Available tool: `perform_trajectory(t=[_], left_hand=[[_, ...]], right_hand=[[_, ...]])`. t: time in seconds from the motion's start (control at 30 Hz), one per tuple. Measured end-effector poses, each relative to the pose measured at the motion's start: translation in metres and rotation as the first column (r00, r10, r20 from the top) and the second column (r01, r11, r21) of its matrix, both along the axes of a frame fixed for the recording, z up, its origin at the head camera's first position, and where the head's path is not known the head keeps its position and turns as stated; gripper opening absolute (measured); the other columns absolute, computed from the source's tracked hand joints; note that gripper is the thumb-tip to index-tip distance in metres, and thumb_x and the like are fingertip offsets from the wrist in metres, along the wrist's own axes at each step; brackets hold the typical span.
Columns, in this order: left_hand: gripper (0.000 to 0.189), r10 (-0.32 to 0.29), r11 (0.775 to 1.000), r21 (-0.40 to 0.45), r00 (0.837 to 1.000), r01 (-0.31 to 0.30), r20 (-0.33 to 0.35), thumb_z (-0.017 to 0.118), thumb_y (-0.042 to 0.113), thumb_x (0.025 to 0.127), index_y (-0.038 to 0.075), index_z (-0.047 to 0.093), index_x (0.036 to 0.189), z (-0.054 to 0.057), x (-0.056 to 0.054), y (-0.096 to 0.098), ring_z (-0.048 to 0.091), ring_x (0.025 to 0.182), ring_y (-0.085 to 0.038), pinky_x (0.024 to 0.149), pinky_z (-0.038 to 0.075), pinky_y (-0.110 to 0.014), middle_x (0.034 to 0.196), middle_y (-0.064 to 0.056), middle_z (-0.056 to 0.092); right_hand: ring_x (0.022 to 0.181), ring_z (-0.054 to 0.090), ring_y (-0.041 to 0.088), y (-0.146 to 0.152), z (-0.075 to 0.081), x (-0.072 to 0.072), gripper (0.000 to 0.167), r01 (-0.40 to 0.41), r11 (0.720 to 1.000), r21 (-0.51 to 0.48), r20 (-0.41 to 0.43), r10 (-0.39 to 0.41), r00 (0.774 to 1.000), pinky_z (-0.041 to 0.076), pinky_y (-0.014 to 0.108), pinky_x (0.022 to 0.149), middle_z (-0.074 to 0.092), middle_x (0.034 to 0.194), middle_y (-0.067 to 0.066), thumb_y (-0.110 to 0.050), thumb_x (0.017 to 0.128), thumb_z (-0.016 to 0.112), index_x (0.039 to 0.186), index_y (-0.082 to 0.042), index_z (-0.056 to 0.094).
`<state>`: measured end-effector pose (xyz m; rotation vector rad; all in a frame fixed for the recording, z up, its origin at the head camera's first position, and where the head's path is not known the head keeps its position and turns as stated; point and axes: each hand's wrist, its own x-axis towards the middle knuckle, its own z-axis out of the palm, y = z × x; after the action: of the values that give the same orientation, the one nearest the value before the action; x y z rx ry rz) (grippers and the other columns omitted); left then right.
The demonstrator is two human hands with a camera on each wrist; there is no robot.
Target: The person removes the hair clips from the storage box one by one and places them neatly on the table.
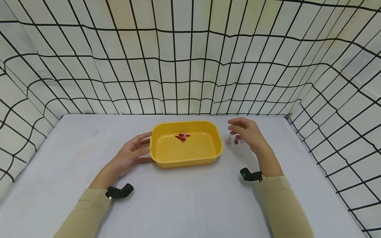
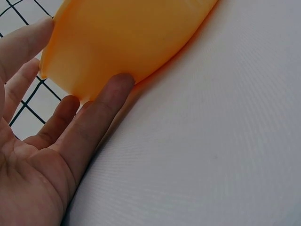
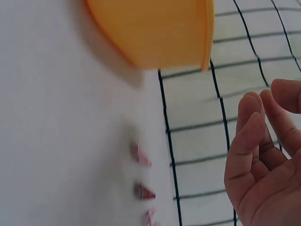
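A yellow tray (image 1: 186, 161) with rounded corners rests on the white table. Several small red and pink pieces, slim and pointed like little hair clips (image 1: 183, 137), lie together inside it. My left hand (image 1: 132, 154) rests against the tray's left end, fingers and thumb extended; the left wrist view shows the fingertips (image 2: 123, 81) right at its wall. To the right of the tray, my right hand (image 1: 245, 132) hovers with loosely bent fingers, and nothing shows between them. Below it on the table stand a red piece (image 3: 146, 192) and pink pieces (image 3: 142, 156), partly covered in the head view.
A black wire grid (image 1: 190, 71) with white sheeting behind it rises along the table's back edge and both sides. Each wrist carries a black camera on a strap (image 1: 119, 191). White tabletop (image 1: 184, 201) stretches in front of the tray.
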<state>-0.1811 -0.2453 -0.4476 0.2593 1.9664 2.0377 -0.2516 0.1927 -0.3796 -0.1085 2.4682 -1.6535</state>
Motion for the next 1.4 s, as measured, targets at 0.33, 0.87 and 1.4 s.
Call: perform_trajectory(t=[0.33,0.87,1.4], left_hand=[[0.060,-0.017,1.000,-0.013,1.000,0.017,-0.006,0.059,0.018,0.102,0.017,0.032,0.155,0.003,-0.004,0.003,0.061,0.119,-0.022,0.091,0.058,-0.046,0.159,-0.017,0.029],[0.060,-0.015,1.000,-0.009,1.000,0.015,-0.004,0.059,0.018,0.102,0.017,0.032,0.155,0.002,-0.003,0.004,0.062,0.118,-0.022,0.091,0.058,-0.045,0.158,-0.018,0.029],[0.059,-0.017,1.000,-0.002,1.000,0.017,-0.017,0.058,0.016,0.102,0.016,0.032,0.155,0.000,0.000,-0.002,0.061,0.120,-0.020,0.091,0.058,-0.046,0.159,-0.020,0.028]], right_hand=[[0.100,0.060,0.039,-0.051,0.010,0.002,0.025,-0.128,0.990,-0.064,-0.032,0.126,0.991,0.058,0.026,0.071,0.064,0.113,0.019,-0.020,0.097,0.066,0.119,-0.010,0.066],[0.101,0.062,0.041,-0.125,0.001,-0.002,0.030,-0.246,0.967,-0.068,-0.049,0.243,0.969,0.059,0.030,0.073,0.067,0.103,0.010,-0.017,0.096,0.067,0.123,-0.005,0.065],[0.094,0.067,0.033,-0.158,-0.023,-0.002,0.029,-0.231,0.973,-0.022,0.018,0.231,0.973,0.056,0.031,0.068,0.070,0.106,0.012,-0.016,0.095,0.067,0.123,-0.006,0.067]])
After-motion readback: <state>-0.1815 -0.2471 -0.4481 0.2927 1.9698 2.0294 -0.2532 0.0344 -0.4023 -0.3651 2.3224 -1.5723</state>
